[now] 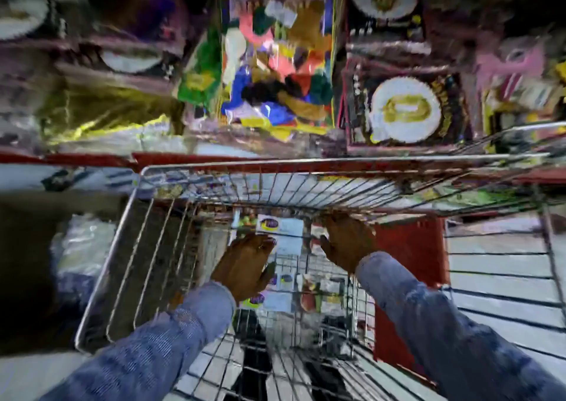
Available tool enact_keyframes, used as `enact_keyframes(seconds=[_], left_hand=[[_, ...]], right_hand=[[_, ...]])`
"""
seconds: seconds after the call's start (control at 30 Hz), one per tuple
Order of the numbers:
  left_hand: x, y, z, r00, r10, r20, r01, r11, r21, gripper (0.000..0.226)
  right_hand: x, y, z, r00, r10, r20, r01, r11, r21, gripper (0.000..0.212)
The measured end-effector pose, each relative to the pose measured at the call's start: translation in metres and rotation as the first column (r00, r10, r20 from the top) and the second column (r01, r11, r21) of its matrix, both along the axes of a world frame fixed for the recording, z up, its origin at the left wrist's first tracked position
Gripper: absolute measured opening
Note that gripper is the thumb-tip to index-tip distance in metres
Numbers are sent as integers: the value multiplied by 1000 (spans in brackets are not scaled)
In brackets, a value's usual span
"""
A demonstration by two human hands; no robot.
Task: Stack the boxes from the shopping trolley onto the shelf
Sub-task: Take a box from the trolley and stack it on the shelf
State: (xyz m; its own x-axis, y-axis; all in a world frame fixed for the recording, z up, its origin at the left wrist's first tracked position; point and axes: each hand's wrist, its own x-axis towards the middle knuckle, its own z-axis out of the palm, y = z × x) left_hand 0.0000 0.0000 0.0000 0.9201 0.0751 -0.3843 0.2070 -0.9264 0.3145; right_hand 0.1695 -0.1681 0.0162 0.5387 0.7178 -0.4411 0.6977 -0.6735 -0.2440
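I look down into a wire shopping trolley (122, 247). Both my arms in blue sleeves reach into it. A white box (286, 232) with a blue and yellow logo lies between my hands. My left hand (248, 262) is at the box's left side and my right hand (346, 238) at its right side, fingers curled toward it. The frame is blurred, so whether the hands grip the box is unclear. More white boxes (284, 290) with the same logo lie lower in the trolley. The shelf's red edge (196, 158) runs just beyond the trolley.
The shelf above holds a bag of coloured balloons (275, 60) and packs of paper plates (404, 109). A second wire trolley or basket (502, 262) stands to the right, with a red panel (410, 253) between. A clear plastic bag (82, 241) sits at the left.
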Motion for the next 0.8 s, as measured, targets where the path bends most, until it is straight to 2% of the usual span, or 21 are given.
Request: enact_keyframes(seconds=[0.03, 0.1, 0.17, 0.23, 0.27, 0.3, 0.33, 0.4, 0.47, 0.53, 0.57, 0.67, 0.8], left_hand=[[6, 1, -14, 997, -31, -67, 29, 999, -27, 53], [12, 2, -43, 1000, -18, -12, 18, 1000, 15, 39], [22, -2, -49, 1000, -6, -17, 6, 1000, 21, 45], [21, -7, -76, 998, -54, -17, 55, 996, 75, 34], [19, -6, -88, 994, -105, -5, 105, 988, 110, 35], [16, -6, -100, 995, -60, -83, 65, 996, 62, 39], [13, -5, -109, 992, -76, -98, 84, 994, 73, 47], [6, -3, -128, 996, -81, -37, 83, 994, 73, 59], [5, -2, -127, 993, -113, -18, 115, 988, 102, 55], [8, -1, -119, 988, -144, -64, 149, 985, 86, 53], [8, -1, -120, 989, -146, -19, 147, 985, 89, 55], [15, 4, -127, 996, -83, -11, 84, 996, 37, 56], [22, 7, -133, 993, -122, 2, 121, 991, 54, 63]], right_hand=[[3, 3, -18, 1000, -2, -24, 2, 1000, 7, 57], [10, 11, -46, 999, -1, -35, 0, 1000, -14, 49], [16, 16, -65, 999, -7, -35, 7, 1000, -5, 41], [18, 20, -88, 999, 26, -47, -27, 1000, -10, 36], [19, 23, -94, 997, 55, -55, -56, 998, -26, 37], [21, 25, -102, 995, 83, -64, -85, 996, -25, 39], [22, 28, -107, 992, 97, -75, -100, 995, -29, 42], [22, 33, -115, 988, 125, -91, -129, 991, -36, 51], [23, 36, -121, 981, 173, -85, -180, 980, -80, 63], [25, 41, -124, 973, 227, -53, -232, 964, -129, 73], [26, 42, -126, 968, 247, -41, -251, 958, -142, 75], [29, 47, -127, 956, 290, -43, -293, 941, -167, 76], [29, 51, -131, 949, 312, -55, -317, 936, -153, 66]])
